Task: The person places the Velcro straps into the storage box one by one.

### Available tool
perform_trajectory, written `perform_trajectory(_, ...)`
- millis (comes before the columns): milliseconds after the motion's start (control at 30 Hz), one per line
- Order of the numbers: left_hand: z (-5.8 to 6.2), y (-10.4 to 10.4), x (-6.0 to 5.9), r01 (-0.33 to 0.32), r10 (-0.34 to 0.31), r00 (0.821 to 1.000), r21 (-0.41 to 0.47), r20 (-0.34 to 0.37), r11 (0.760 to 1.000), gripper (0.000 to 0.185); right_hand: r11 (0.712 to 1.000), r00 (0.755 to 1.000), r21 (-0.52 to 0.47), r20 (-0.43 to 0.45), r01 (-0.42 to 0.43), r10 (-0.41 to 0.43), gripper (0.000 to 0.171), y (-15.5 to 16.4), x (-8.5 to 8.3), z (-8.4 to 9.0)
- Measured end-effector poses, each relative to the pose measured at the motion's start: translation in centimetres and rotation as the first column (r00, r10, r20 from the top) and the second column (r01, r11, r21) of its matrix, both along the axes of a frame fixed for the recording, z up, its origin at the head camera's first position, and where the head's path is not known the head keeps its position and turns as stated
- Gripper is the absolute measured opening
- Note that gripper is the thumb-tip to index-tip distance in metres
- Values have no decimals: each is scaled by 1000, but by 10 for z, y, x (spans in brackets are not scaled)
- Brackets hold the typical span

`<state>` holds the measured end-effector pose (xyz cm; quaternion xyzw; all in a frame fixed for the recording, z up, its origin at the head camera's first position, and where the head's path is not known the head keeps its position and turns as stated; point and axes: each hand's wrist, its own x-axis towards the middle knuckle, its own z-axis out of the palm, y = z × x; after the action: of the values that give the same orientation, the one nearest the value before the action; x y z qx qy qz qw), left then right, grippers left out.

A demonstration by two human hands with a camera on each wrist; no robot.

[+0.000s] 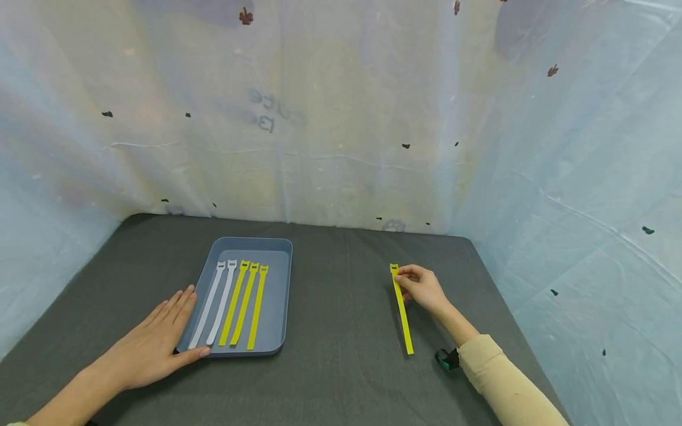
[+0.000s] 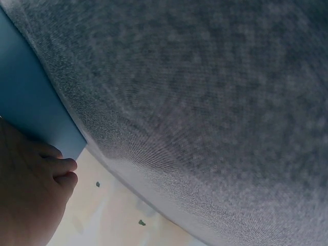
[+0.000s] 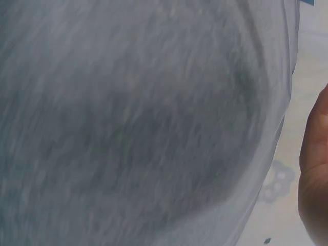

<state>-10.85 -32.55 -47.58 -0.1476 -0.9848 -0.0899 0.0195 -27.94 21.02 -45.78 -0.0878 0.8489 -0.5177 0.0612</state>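
Yellow strap (image 1: 402,313) lies flat on the grey counter (image 1: 341,331), well right of the blue tray (image 1: 277,296); the right hand (image 1: 423,288) pinches its far end. Flat and relaxed, the left hand (image 1: 154,343) rests against the tray's near left corner, which holds two white straps (image 1: 215,302) and three yellow straps (image 1: 245,303).

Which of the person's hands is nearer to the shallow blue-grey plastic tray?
Left. The left hand lies flat against the shallow blue-grey plastic tray at its near left corner; the right hand is well off to its right, pinching a loose yellow strap.
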Motion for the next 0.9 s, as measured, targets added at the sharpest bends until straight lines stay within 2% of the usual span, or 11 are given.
perform_trajectory(367, 0, 0, 1, -1, 1, 1000, 5, -9, 1000, 113, 997, 999, -71, 10, -41, 42, 27, -30, 3, -3)
perform_trajectory(700, -1, -1, -1, 3, -3, 1000, 1, -6, 1000, 112, 991, 996, -115, 61, -63, 70, 25, -62, 6, 8)
perform_trajectory(900, -1, -1, 0, 3, -3, 1000, 2, -12, 1000, 112, 988, 997, -146, 51, -53, 61, 24, -78, 4, -1)
